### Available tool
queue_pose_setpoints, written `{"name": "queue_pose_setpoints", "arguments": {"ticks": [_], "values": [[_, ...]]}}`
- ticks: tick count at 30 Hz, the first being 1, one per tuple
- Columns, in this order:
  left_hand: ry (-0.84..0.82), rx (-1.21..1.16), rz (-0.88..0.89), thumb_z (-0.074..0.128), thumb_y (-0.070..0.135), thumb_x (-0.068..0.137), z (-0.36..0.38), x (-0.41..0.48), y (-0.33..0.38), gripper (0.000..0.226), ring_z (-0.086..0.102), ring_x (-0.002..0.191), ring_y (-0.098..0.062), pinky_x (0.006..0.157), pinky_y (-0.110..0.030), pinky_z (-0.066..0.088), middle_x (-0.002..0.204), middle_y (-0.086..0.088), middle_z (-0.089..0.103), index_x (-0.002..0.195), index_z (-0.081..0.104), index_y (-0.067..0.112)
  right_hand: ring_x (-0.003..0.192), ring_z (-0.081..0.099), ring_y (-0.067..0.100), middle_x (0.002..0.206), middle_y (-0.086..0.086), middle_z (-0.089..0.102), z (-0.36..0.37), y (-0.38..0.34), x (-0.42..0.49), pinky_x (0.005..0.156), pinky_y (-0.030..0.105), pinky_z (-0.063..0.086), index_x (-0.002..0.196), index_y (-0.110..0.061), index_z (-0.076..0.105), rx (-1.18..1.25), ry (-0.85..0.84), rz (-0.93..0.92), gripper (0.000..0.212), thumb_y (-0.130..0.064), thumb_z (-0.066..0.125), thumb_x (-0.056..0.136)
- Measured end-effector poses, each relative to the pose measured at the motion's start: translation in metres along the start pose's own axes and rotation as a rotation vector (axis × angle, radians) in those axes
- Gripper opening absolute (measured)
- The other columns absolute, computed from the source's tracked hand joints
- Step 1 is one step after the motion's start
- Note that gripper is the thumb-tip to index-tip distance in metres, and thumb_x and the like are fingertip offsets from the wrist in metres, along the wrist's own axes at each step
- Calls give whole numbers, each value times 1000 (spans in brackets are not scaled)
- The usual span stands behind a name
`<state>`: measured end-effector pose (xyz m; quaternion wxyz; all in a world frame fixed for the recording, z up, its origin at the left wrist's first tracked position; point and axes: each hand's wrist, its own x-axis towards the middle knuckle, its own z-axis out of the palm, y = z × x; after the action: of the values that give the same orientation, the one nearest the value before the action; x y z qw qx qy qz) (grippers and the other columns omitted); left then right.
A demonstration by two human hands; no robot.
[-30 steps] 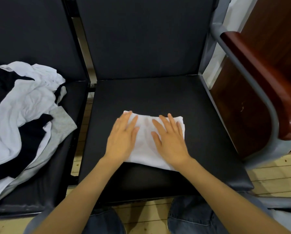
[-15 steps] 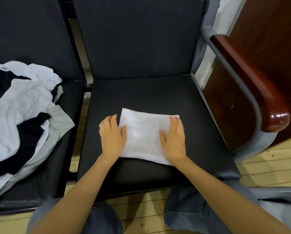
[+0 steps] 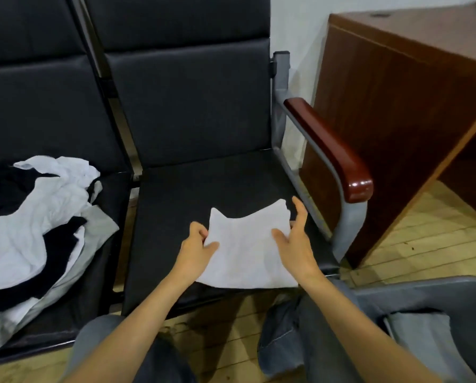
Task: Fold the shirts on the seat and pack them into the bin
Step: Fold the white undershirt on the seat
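Now both hands hold the folded white shirt (image 3: 247,252) over the front of the right seat (image 3: 203,194). The left hand (image 3: 195,250) pinches its left edge, thumb on top. The right hand (image 3: 294,244) grips the right edge, thumb on top and forefinger straight. An unfolded pile (image 3: 37,217) lies on the left seat. The gray bin (image 3: 424,288) stands at lower right.

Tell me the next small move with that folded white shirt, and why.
Probably lift the folded white shirt off the seat and carry it right to the gray bin. The left hand and right hand pinch its side edges, its far corners curl upward, and the bin stands open at lower right.
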<state>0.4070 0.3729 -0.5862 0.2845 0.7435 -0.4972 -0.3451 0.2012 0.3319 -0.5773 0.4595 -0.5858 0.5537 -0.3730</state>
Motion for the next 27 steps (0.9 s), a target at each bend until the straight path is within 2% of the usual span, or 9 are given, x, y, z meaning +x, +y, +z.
{"name": "queue_pose_setpoints", "arguments": {"ticks": [2,4,7,9,11,13,18,22,27], "values": [[-91,-91,113,51,15,96,8,-6,40,42,57,98,-14,74,-25,47,117,1,55,129,34,34,123,39,4,138,-13,37,-39,-5,-8,104,25,34,148,-35,15,-64,24,-123,64,-8,45,98],[-174,-32,232,46,15,99,28,-6,79,54,45,123,-18,97,-32,40,139,1,43,141,29,43,116,39,2,132,-11,40,-87,0,-15,98,16,29,140,-32,36,-131,122,-167,47,-9,42,99],[-282,95,423,40,13,101,81,-3,134,43,40,123,-17,98,-24,32,130,1,41,137,44,37,94,47,2,112,-3,50,-157,24,-31,78,12,34,104,-31,56,-136,325,-141,30,-5,43,97],[-379,154,491,38,10,101,129,-1,165,39,40,124,-16,101,-22,32,131,3,38,133,52,29,91,50,7,105,0,50,-196,52,-46,79,22,37,98,-29,57,-148,398,-49,28,-6,42,98],[-483,271,559,36,8,101,185,4,187,42,34,130,-16,101,-14,25,144,2,31,139,46,23,99,52,20,119,5,48,-226,84,-62,83,30,40,111,-27,57,-177,424,83,25,-11,42,99],[-601,392,614,35,7,101,242,8,199,46,28,136,-18,95,-8,18,152,0,22,145,37,20,108,51,22,135,6,40,-249,117,-81,87,31,43,130,-24,50,-199,450,205,33,-14,46,98],[-822,549,596,32,-3,97,364,-2,197,54,23,140,-24,98,-12,21,156,-4,17,148,30,16,125,44,27,146,9,32,-276,197,-127,99,37,41,144,-19,34,-155,520,460,54,-9,54,95],[-923,583,538,30,-11,94,436,-10,177,59,21,142,-26,113,-25,19,156,-6,16,146,34,16,129,42,29,148,10,33,-285,251,-155,102,44,42,144,-21,35,-33,578,619,55,-5,53,94],[-985,692,537,34,-4,93,494,-12,160,63,28,137,-27,113,-42,29,155,-1,20,146,33,30,124,44,21,146,7,35,-291,293,-169,100,35,42,143,-20,37,9,638,714,55,-3,54,93]]}}
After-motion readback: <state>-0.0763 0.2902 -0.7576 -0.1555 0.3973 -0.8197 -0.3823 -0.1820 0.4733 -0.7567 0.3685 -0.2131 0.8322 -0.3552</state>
